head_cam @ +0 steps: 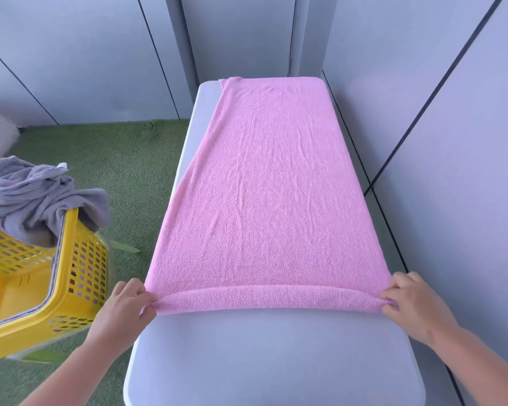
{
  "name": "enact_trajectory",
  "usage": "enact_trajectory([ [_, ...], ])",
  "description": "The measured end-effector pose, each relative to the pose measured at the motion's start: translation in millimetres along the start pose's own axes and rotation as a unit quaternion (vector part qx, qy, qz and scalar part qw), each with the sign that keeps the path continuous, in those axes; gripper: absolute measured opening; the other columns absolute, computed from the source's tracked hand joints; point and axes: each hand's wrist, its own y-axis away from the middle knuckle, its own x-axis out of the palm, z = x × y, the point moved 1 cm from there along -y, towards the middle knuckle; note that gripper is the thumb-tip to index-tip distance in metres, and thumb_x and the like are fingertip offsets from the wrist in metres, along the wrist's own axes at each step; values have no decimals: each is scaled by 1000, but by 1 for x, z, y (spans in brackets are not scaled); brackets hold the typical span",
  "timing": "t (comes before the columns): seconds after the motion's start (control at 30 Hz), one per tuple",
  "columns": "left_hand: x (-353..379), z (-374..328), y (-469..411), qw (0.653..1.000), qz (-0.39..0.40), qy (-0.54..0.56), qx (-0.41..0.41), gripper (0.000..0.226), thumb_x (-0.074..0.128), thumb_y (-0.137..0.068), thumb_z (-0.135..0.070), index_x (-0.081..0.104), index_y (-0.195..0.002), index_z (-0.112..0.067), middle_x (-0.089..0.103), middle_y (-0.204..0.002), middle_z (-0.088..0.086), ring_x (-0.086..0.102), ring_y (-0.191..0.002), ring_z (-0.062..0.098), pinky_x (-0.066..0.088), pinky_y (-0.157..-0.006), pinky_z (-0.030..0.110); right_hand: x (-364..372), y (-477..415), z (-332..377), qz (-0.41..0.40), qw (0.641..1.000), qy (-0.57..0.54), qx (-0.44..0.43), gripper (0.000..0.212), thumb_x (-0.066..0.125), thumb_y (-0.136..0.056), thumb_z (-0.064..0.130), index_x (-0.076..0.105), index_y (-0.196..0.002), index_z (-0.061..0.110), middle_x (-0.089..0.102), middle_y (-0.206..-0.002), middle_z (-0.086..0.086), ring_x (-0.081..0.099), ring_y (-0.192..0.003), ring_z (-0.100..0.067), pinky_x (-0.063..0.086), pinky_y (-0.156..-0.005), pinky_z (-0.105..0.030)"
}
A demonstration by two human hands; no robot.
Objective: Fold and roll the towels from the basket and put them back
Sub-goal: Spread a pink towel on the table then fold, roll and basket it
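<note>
The table [273, 361], bare at its near end, lay closest. At left, a yellow basket [71, 259] stood tilted on green turf [123, 159], with a grey towel [33, 197] heaped in it and hanging over its rim. The left hand [123, 309] pinched the left end of the pink towel's [270, 186] rolled near edge, fingers curled. The pink towel lay flat along the table, reaching its far end. The right hand [408, 303] pinched the roll's right end likewise.

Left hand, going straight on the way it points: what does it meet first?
The pink terry towel itself: the left hand pinches its rolled near edge, and ahead lies only flat towel on the pale grey table, as far as shown.
</note>
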Motion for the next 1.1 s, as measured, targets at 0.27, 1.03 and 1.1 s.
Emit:
enact_trajectory([
  [0.27, -4, -17, -11, 991, -23, 74, -112, 19, 64, -92, -13, 69, -106, -24, 52, -89, -8, 56, -69, 18, 47, -55, 34, -3, -6, 8, -21, 992, -97, 73, 14, 56, -89, 14, 64, -89, 26, 55, -94, 11, 59, -71, -14, 50, -64, -36],
  [1.03, 0, -10, 4, 1000, -19, 20, -15, 40, 44, -87, -44, 77, -99, -23, 39, -87, -11, 42, -86, 17, 49, -53, 33, -13, -7, 8, 31, 994, -81, 65, 23, 59, -85, 18, 59, -66, 32, 50, -78, 10, 54, -63, -8, 47, -58, -31],
  [1.1, -2, -14, -1, 998, -35, 31, -37, 31, 53, -90, -32, 75, -108, -20, 41, -88, -9, 47, -87, 19, 50, -52, 37, -11, -8, 12, 2, 991, -112, 68, 19, 60, -87, 11, 63, -80, 29, 54, -83, 13, 58, -66, -7, 48, -63, -32],
])
